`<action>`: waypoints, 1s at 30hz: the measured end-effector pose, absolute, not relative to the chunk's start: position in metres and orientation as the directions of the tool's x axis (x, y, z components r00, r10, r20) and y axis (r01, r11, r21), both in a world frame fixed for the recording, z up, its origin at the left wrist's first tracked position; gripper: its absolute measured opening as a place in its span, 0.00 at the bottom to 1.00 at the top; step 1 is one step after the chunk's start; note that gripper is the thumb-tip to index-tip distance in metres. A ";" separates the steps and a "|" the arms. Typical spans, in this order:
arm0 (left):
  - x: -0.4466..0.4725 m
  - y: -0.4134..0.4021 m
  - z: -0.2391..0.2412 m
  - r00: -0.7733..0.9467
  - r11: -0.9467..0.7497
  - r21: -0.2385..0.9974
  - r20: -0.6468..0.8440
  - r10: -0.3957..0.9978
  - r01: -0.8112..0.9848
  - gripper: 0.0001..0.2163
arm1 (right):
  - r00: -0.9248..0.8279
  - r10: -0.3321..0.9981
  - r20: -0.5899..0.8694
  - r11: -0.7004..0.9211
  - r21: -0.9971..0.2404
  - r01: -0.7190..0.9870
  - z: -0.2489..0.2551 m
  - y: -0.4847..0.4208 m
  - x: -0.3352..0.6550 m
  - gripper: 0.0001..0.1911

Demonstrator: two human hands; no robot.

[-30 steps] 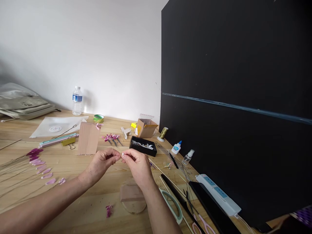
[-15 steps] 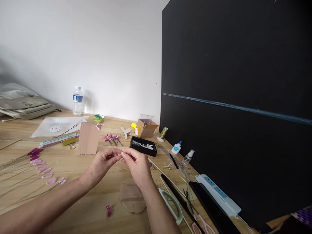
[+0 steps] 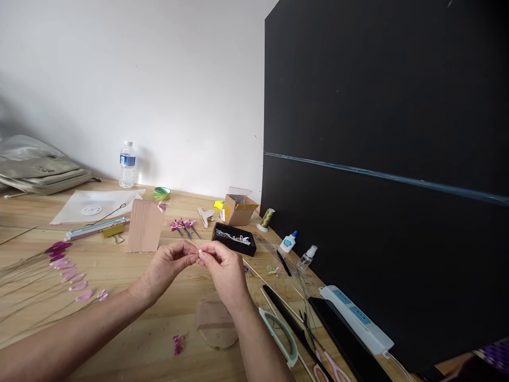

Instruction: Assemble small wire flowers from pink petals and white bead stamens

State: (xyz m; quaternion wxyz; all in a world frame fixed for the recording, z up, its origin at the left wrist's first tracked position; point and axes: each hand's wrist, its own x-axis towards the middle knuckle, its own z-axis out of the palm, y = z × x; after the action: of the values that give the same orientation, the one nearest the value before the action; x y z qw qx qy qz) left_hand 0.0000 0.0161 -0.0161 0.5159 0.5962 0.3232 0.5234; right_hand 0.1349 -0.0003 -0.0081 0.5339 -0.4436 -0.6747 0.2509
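A small white pearl bead (image 3: 200, 251) shows between my two hands, with a hint of gold colour beside it. My left hand (image 3: 169, 269) is closed in a pinch at the bead's left side. From the right, my right hand (image 3: 227, 271) pinches the same bead between thumb and forefinger. Below my right wrist lies a round wooden piece (image 3: 217, 323), partly covered by the forearm. Just beyond my hands sits a black tray (image 3: 222, 243) of small white and silver parts. A wooden block (image 3: 143, 228) stands upright behind my left hand, a pink ribbon-like piece at its top corner.
Pink petals on thin wires (image 3: 69, 273) spread at the left. Small pink flowers (image 3: 183, 225) lie behind the hands. To the right are a glue bottle (image 3: 288, 242), a spray bottle (image 3: 307, 258), a comb (image 3: 284, 310), scissors (image 3: 334, 366) and a power strip (image 3: 356, 315).
The bead has turned slightly and shows more plainly between the fingertips, with gold colour visible beside it. Both hands stay in nearly the same place.
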 end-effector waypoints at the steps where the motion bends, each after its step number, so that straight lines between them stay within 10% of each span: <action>1: 0.000 0.017 -0.017 0.243 -0.259 0.955 0.288 0.926 -0.144 0.03 | -0.038 0.864 0.502 0.483 -0.806 0.341 -0.008 0.000 0.135 0.05; 30: 0.000 0.007 -0.012 0.241 -0.141 0.964 0.195 0.951 -0.225 0.06 | -0.011 0.877 0.481 0.464 -0.839 0.284 -0.006 -0.001 0.134 0.05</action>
State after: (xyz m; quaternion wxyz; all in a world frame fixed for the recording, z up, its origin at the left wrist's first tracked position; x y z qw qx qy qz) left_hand 0.0001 0.0068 -0.0115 0.5659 0.5481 0.3308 0.5195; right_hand 0.1337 -0.0005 -0.0062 0.5476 -0.4414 -0.6572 0.2709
